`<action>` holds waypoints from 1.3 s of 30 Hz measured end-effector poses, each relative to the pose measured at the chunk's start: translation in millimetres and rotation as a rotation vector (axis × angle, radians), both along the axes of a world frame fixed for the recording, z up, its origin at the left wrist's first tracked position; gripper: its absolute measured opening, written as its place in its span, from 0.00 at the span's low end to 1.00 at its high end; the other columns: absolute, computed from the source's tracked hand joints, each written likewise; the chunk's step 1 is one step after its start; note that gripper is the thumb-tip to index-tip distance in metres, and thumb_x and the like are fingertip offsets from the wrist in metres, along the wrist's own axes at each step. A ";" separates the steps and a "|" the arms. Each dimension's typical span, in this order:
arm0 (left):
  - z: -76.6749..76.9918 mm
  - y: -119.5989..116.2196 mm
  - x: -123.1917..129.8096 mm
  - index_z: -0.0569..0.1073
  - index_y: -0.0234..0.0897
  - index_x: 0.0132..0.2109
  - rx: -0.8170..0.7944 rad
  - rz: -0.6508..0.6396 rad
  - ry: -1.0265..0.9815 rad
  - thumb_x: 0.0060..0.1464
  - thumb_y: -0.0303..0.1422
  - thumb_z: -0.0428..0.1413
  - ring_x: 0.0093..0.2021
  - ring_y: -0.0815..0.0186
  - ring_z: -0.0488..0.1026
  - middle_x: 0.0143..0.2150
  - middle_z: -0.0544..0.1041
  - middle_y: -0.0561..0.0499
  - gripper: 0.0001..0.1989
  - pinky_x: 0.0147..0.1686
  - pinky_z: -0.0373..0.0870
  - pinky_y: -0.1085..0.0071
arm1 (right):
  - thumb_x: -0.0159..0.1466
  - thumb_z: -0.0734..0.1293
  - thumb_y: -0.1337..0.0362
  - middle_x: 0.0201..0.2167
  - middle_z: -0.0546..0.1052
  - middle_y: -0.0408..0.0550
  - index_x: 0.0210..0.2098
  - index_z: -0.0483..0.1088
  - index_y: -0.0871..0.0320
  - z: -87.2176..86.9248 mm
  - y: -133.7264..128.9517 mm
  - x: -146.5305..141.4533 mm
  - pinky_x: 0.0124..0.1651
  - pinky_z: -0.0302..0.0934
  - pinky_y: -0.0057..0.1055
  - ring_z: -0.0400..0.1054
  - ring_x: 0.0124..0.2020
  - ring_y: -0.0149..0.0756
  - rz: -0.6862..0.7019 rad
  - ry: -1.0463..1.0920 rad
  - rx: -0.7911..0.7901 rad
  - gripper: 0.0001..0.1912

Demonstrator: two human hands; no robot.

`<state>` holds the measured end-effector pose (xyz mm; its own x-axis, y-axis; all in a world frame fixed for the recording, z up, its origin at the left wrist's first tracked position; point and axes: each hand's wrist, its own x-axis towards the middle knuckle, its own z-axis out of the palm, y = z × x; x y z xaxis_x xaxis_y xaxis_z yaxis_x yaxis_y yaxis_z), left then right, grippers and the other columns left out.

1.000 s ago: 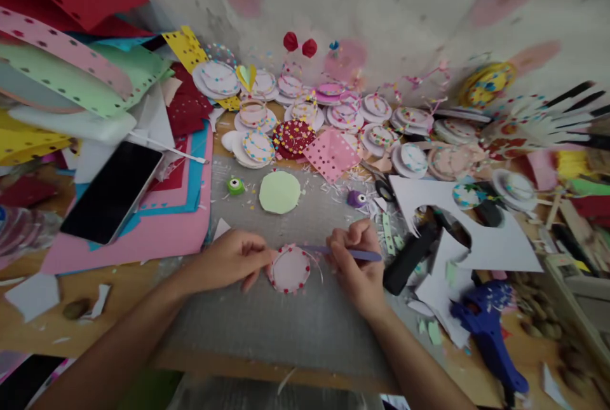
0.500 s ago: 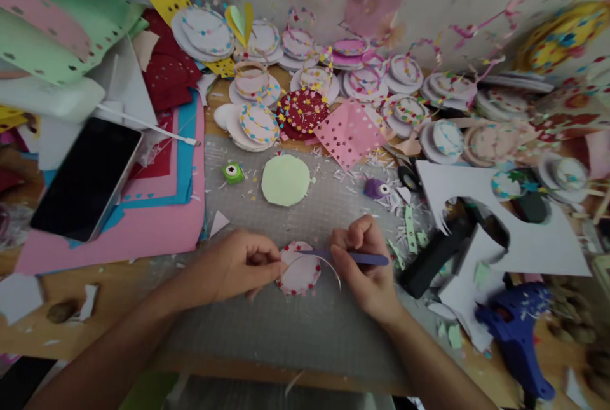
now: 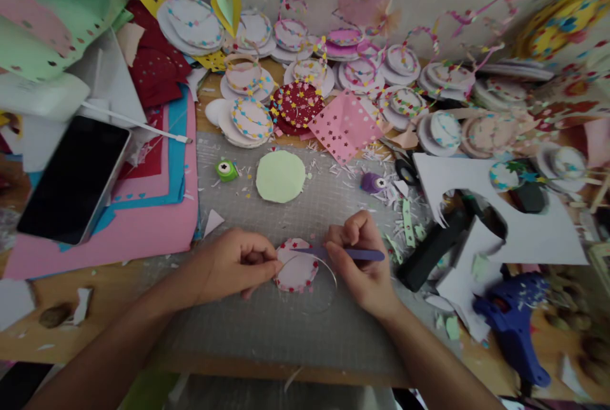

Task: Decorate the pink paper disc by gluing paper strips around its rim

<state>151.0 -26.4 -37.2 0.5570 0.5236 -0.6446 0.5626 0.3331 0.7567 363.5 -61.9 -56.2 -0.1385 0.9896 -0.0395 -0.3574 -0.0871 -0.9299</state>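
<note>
My left hand (image 3: 245, 264) pinches the left end of a thin pale curved strip (image 3: 328, 268), which arcs to the right over a small round disc (image 3: 296, 270) edged with red and pink bits. In my right hand (image 3: 355, 257) is a purple pointed tool (image 3: 365, 254), its tip directed left above the disc's upper part. The disc lies on the grey cutting mat (image 3: 248, 327) between my hands. Beyond it rests a pale green paper circle (image 3: 280, 176), with a green punch (image 3: 225, 170) to its left and a purple punch (image 3: 373, 182) to its right.
A phone (image 3: 74, 178) rests on coloured sheets at the left. Black-handled scissors (image 3: 405, 168), a black tool (image 3: 431, 251), cut white card (image 3: 548, 232) and a blue glue gun (image 3: 512, 321) lie at the right. Decorated discs (image 3: 250, 121) line the back by the wall.
The whole view has shifted slightly, so most things appear a little further left and higher. Both hands keep their hold on the strip and the purple tool, with hardly any movement.
</note>
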 end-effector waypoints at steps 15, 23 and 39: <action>1.9 0.5 1.5 0.74 0.35 0.32 -0.011 0.010 0.015 0.58 0.41 0.53 0.18 0.75 0.62 0.16 0.66 0.59 0.14 0.20 0.57 0.80 | 0.65 0.64 0.67 0.22 0.56 0.33 0.31 0.53 0.52 1.7 -0.2 -1.0 0.24 0.45 0.25 0.48 0.22 0.25 -0.014 0.035 -0.105 0.12; 2.8 1.6 2.3 0.73 0.34 0.32 -0.037 0.006 0.006 0.57 0.41 0.53 0.17 0.74 0.61 0.16 0.65 0.59 0.14 0.18 0.56 0.79 | 0.64 0.65 0.65 0.21 0.55 0.33 0.31 0.52 0.52 2.7 -0.4 0.3 0.23 0.46 0.25 0.49 0.20 0.25 -0.013 -0.013 -0.116 0.14; 0.3 0.3 0.9 0.72 0.34 0.32 -0.018 0.014 -0.025 0.58 0.41 0.53 0.17 0.74 0.60 0.17 0.65 0.60 0.14 0.20 0.56 0.80 | 0.65 0.64 0.59 0.25 0.69 0.39 0.41 0.64 0.50 13.2 -0.2 22.0 0.25 0.56 0.27 0.62 0.23 0.30 -0.256 -0.128 0.001 0.06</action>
